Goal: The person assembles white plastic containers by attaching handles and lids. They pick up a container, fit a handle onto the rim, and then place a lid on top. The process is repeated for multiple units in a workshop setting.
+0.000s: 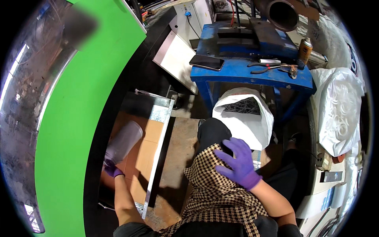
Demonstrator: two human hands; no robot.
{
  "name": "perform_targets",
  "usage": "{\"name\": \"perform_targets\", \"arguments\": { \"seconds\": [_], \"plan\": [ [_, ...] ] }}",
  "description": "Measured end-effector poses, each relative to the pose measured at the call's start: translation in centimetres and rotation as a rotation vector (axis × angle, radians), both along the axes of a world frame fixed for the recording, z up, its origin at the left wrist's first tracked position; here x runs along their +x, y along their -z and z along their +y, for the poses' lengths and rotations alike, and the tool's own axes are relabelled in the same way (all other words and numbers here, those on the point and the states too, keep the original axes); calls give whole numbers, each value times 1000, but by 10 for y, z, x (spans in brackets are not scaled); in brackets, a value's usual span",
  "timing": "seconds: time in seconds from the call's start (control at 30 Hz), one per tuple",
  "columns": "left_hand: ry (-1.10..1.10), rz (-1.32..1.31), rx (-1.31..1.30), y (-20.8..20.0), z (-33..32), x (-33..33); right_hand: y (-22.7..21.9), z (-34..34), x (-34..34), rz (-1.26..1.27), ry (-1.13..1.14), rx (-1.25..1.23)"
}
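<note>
My left hand, in a purple glove, reaches into an open drawer at the left. Its fingers close round the near end of a pale, translucent cylinder; shadow and the bench edge partly hide them. Whether the cylinder is a roll or a container I cannot tell. Brown cardboard lines the drawer beneath it. My right hand, also gloved in purple, hovers over or rests on my checked apron at my knee. Its fingers are spread and it holds nothing.
A green-topped bench runs along the left. Ahead, a blue metal table bears a phone, pliers and a spray can. Beneath it stands a white sack of dark thin pieces. Another white sack holds pale rings.
</note>
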State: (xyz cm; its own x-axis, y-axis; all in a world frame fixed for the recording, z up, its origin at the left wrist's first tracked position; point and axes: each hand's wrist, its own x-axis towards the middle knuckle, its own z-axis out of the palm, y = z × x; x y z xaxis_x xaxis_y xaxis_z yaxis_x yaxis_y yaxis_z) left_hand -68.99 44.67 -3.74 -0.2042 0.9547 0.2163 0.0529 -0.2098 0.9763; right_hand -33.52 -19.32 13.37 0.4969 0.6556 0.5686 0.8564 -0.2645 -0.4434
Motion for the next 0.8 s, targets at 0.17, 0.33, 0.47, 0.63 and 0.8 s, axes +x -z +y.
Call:
{"name": "perform_targets", "arguments": {
  "seconds": [0.17,0.33,0.47,0.63,0.8],
  "plan": [
    [206,527,332,-70,-41,16,57,-18,27,-58,212,163],
    [531,581,529,-60,-88,66,133,-85,35,414,281,-51],
    [578,867,451,-97,-133,152,179,-131,14,441,433,-628],
    [655,1128,595,-154,-143,187,181,-152,20,585,341,-56],
    [905,715,1142,-269,-281,270,87,-147,13,512,350,265]
  ]
}}
